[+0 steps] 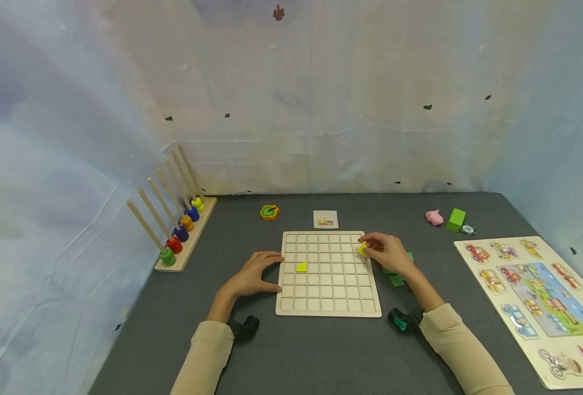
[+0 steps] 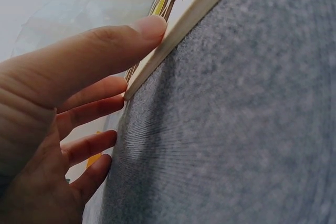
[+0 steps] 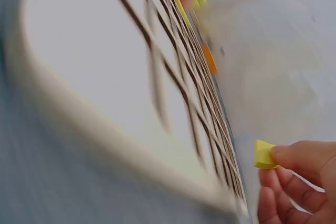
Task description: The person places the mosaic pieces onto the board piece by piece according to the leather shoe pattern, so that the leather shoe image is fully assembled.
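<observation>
The small yellow tile [image 1: 363,250] sits pinched in the right hand's [image 1: 389,254] fingertips over the wooden grid board's [image 1: 327,296] far right corner, poised above a cell, while the left hand [image 1: 254,274] lies flat-fingered against the board's left edge, seemingly steadying it.

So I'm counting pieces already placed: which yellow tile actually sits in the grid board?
The yellow tile in the board's left half, lying alone in a cell. The other yellow tile is pinched in the right hand.
</observation>
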`<state>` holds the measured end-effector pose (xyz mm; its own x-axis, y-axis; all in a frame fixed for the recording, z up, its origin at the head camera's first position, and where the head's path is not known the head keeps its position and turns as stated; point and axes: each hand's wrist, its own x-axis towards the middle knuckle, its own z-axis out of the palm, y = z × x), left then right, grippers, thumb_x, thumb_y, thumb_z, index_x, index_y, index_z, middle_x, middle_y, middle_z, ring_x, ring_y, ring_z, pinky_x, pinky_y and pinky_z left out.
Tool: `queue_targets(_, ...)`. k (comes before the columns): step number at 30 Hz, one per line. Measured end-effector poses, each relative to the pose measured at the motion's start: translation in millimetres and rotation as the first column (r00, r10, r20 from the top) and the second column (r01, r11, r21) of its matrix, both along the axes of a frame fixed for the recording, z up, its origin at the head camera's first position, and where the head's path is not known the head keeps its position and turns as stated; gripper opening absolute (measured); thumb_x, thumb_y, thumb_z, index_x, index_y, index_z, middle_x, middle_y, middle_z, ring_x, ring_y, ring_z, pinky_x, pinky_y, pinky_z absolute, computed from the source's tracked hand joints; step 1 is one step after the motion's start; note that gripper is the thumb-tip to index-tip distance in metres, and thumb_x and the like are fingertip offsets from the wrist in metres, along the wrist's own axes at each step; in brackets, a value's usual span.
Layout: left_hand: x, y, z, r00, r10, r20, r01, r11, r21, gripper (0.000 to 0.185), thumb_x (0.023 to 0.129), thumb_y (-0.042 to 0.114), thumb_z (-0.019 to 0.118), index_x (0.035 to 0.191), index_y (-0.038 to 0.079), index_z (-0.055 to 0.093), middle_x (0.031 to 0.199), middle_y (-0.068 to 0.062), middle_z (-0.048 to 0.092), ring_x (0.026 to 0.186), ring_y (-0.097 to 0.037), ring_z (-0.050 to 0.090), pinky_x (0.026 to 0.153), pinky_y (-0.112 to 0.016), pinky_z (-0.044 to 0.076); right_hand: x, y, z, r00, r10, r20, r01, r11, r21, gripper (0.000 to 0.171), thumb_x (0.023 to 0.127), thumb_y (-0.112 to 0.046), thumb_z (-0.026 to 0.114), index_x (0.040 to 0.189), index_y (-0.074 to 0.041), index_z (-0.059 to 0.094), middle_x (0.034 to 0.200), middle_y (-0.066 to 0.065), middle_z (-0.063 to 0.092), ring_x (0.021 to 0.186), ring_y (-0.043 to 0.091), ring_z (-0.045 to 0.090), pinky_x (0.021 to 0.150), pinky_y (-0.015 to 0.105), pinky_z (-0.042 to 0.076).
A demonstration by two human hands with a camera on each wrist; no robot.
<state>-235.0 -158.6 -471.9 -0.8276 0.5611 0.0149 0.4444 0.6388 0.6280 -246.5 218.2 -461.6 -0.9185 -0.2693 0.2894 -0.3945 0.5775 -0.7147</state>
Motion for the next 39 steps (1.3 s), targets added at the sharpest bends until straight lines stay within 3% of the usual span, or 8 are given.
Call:
queue_targets(5,0.7,1,0.4,1.0,0.021,0.006,-0.02,1.0,-0.016,0.076,0.072,0.04,0.079,0.137,0.013,0.048,0.142,-0.005,0.04,0.13,-0.028,0.029,0.103,-0.054,0.027,6.7,-36,-4.8,0.996,0.088,0.03,-0.085,0.991,-0.108,0.024,0.085,-0.011,0.069,0.107,-0.001,0.067,0.089,0.009,0.067,0.075,0.018,0.064,0.066,0.025,0.051)
queue_targets(7,1.0,1,0.5,0.999,0.033,0.009,-0.032,0.999,-0.024,0.077,0.072,0.041,0.079,0.137,0.013,0.048,0.142,-0.004,0.04,0.13,-0.027,0.029,0.103,-0.053,0.027,8.8,-49,-6.0,0.993,0.112,0.041,-0.107,0.988,-0.111,0.022,0.085,-0.008,0.068,0.105,0.001,0.067,0.089,0.012,0.067,0.076,0.023,0.064,0.067,0.029,0.051)
queue_targets(13,0.4,2,0.2,0.999,0.044,0.009,-0.044,0.999,-0.026,0.077,0.071,0.04,0.08,0.137,0.015,0.049,0.142,-0.004,0.04,0.13,-0.027,0.029,0.104,-0.053,0.027,10.0,-72,-12.5,0.992,0.126,0.012,-0.125,0.989,-0.073,0.018,0.083,-0.008,0.07,0.1,-0.003,0.069,0.084,0.002,0.066,0.071,0.012,0.062,0.065,0.025,0.051)
queue_targets(23,0.8,2,-0.1,1.0,0.03,0.002,-0.03,0.999,-0.019,0.076,0.072,0.039,0.08,0.137,0.013,0.049,0.142,-0.005,0.04,0.129,-0.027,0.03,0.103,-0.053,0.027,12.0,-85,-20.7,0.993,0.086,-0.076,-0.084,0.996,0.027,0.013,0.082,-0.006,0.071,0.095,-0.006,0.071,0.08,-0.002,0.063,0.068,0.007,0.055,0.061,0.022,0.047)
queue_targets(39,1.4,2,-0.1,0.999,0.04,0.007,-0.04,0.999,-0.015,0.076,0.071,0.039,0.08,0.136,0.014,0.049,0.142,-0.004,0.04,0.129,-0.026,0.03,0.103,-0.052,0.027,14.7,-89,-23.2,0.986,0.111,-0.122,-0.106,0.993,0.047,0.014,0.082,-0.005,0.071,0.095,-0.006,0.072,0.081,-0.001,0.063,0.07,0.009,0.056,0.061,0.021,0.046)
